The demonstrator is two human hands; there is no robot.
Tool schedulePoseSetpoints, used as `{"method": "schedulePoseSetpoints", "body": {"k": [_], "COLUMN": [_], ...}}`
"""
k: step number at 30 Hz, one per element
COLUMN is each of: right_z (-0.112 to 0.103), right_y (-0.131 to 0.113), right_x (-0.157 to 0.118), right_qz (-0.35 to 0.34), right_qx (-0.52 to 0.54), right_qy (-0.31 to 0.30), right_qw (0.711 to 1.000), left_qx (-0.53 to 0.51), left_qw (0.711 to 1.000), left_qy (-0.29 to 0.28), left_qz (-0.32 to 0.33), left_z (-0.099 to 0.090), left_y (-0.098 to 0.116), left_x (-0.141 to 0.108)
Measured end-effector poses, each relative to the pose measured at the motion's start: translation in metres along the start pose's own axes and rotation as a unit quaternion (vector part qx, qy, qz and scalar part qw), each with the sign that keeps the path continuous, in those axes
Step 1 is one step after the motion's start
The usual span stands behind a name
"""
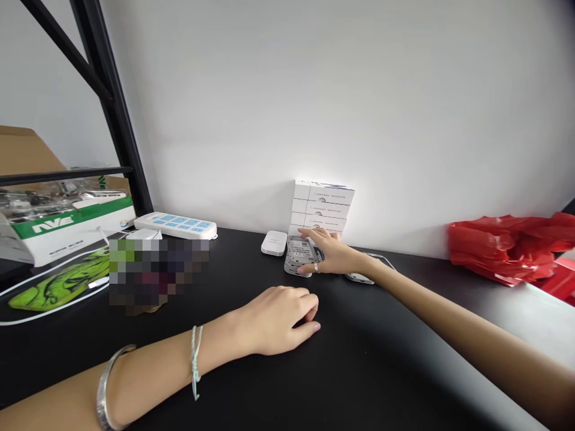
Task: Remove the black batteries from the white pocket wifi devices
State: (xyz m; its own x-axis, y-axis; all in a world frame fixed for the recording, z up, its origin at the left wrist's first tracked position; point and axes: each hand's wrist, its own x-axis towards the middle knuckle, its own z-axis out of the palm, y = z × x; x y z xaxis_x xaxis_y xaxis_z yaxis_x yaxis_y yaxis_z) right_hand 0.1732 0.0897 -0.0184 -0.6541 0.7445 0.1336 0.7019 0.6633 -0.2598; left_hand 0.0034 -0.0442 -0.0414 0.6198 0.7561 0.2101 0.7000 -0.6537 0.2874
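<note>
My right hand [330, 251] reaches to the back of the desk and spans a stack of small rounded white devices [299, 248]. Its thumb is at the front edge and a finger at the far edge of the top device, which has a grey printed label and code. My left hand [283, 320] rests on the black desk, fingers loosely curled and thumb apart, holding nothing. A single white device [274, 242] lies left of the stack. Another white device [360, 278] is partly hidden behind my right wrist. Slim white boxes [321, 203] are piled against the wall.
A white power strip [175, 225] lies along the wall at left, near a green patterned item [63, 281] and white cables. A blurred patch covers things beside it. An NVE carton [67, 230] stands far left by a black metal frame [112, 102]. A red plastic bag [507, 245] lies right.
</note>
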Motion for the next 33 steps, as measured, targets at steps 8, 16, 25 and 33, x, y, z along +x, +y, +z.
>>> {"method": "schedulePoseSetpoints", "body": {"k": [8,16,25,33], "right_z": [-0.001,0.003,0.018,0.016], "right_y": [0.0,0.011,0.021,0.023], "right_x": [-0.017,-0.08,-0.157,-0.156], "right_qz": [0.006,0.055,0.105,0.114], "right_qx": [0.119,0.158,0.117,0.116], "right_qy": [-0.014,0.069,0.032,-0.011], "right_qw": [0.993,0.983,0.987,0.987], "left_qx": [-0.006,-0.009,-0.003,0.074], "left_qw": [1.0,1.0,0.999,0.997], "left_qy": [0.001,-0.002,0.047,0.004], "left_qz": [0.001,-0.003,0.003,-0.01], "left_z": [0.002,0.0,-0.004,-0.008], "left_y": [-0.002,0.0,-0.001,-0.035], "left_x": [0.0,0.001,0.023,0.116]}}
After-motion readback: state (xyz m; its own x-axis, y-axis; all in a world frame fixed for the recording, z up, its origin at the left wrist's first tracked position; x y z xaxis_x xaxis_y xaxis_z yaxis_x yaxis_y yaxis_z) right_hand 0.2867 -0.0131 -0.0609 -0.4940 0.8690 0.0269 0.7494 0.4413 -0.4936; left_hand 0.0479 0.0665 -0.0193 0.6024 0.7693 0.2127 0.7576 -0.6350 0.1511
